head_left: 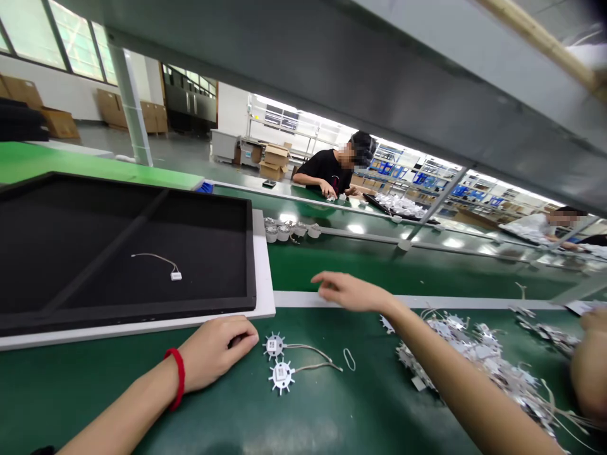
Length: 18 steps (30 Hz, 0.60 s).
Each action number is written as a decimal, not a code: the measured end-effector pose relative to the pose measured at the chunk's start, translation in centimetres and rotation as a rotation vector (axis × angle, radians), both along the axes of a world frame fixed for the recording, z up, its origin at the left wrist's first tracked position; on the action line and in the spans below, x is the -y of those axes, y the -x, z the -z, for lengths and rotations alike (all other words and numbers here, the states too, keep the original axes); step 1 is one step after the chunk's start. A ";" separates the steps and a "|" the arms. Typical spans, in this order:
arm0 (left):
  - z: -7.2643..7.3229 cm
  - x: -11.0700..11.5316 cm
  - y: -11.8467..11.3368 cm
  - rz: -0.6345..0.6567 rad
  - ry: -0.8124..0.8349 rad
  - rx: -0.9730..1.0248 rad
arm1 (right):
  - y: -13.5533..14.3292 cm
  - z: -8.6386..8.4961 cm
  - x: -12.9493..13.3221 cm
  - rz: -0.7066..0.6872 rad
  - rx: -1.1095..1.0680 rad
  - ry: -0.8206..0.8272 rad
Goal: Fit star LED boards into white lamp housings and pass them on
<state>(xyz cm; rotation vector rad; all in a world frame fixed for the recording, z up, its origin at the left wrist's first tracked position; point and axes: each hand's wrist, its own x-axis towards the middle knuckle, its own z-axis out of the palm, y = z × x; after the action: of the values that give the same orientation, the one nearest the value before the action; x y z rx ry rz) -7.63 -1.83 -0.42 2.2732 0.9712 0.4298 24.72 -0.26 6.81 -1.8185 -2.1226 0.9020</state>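
Note:
My left hand [220,352], with a red band at the wrist, rests curled on the green table beside the black tray's front edge; nothing shows in its fingers. Just right of it lie two white star-shaped parts [274,345] [281,374] with wires, and a small white loop [349,359] is beside them. My right hand [348,292] hovers over the pale strip, its index finger stretched out to the left and nothing visible in it. Under and beyond my right forearm is a heap of similar wired parts [488,360].
A black tray [250,253] at the left holds one small white wired piece [176,276]. Round parts [283,232] sit behind it. A grey shelf [332,76] hangs overhead. Another person's blurred hand [590,360] is at the right edge; a person [327,170] works across the line.

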 end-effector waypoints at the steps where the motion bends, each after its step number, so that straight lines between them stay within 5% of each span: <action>1: 0.0 0.1 0.0 -0.001 0.000 -0.003 | 0.3 0.3 1.5 -0.024 0.065 0.017; 7: 0.4 0.6 -0.1 -0.007 -0.026 -0.004 | 1.1 2.4 8.7 0.100 0.351 0.026; 12: 0.8 0.8 -0.4 -0.019 -0.071 0.011 | 2.3 3.0 10.6 0.151 0.326 0.029; 15: 0.9 0.8 -0.5 -0.015 -0.104 0.013 | 3.1 1.2 10.6 0.072 0.281 -0.016; 18: 0.7 0.8 -0.7 -0.008 -0.134 0.014 | 2.8 -2.6 11.4 -0.003 0.304 -0.222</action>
<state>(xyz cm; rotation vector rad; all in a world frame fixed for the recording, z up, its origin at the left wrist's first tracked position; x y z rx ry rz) -6.97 -2.64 -1.15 2.3830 0.9707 0.5276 21.88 -11.61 9.46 -1.9354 -2.2903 0.3871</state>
